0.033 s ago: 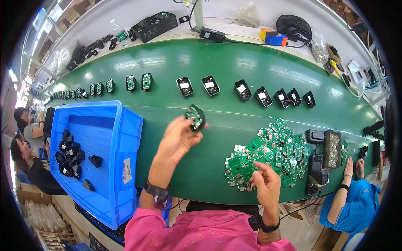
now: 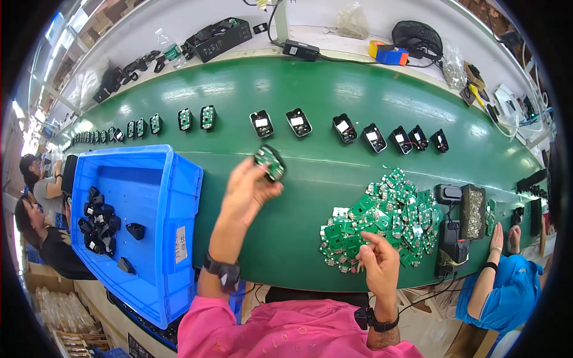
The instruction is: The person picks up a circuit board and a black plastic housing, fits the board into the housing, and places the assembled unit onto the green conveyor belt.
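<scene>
My left hand [image 2: 246, 190] grips a small black housing with a green circuit board [image 2: 270, 163] set in it, held up above the green bench. The board side is turned up and tilted. At the near edge of a heap of loose green circuit boards [image 2: 382, 221] is my right hand [image 2: 379, 262], index finger stretched out and thumb apart from it, the other fingers curled. I see nothing held in it. Beyond my hands stand several black housings without a green board on top [image 2: 298, 122]. Farther left, a row of housings with green boards [image 2: 207, 117] runs along the bench.
A blue bin [image 2: 179, 197] at the left contains several black housings [image 2: 98, 221]. Right of the boards are black devices [image 2: 453, 241] and a foam-like block [image 2: 473, 212]. A shelf behind carries a black box [image 2: 219, 39] and a bottle [image 2: 170, 51]. People sit at both sides.
My left hand has shifted slightly left with the housing, and the housing has turned so more of its green board shows. My right hand is nearly unmoved.
</scene>
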Available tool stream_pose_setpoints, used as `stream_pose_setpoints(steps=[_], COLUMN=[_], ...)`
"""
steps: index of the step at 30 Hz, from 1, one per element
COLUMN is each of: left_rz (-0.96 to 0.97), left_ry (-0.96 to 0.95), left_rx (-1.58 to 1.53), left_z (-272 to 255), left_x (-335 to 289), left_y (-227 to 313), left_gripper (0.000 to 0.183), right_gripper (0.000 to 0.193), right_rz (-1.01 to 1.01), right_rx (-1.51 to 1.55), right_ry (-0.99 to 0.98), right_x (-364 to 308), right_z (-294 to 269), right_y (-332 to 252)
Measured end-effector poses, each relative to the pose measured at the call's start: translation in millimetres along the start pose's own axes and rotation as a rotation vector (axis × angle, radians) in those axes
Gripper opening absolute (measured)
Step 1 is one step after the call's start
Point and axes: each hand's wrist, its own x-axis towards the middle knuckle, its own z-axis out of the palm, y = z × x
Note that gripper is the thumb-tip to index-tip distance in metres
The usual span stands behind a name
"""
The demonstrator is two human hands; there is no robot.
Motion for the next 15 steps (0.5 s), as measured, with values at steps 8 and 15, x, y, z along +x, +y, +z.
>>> stream_pose_setpoints(steps=[8, 15], left_rz=[-0.241, -0.236], left_ry=[-0.168, -0.295], left_rx=[-0.219, -0.206], left_z=[23, 71], left_x=[-4, -59], left_y=[1, -33], left_gripper=[0.030, 0.031], right_gripper=[0.049, 0.069], right_rz=[-0.060, -0.491], right_rx=[0.064, -0.229], right_ry=[0.028, 0.123], right_x=[0, 27], right_z=[27, 64], right_y=[-23, -71])
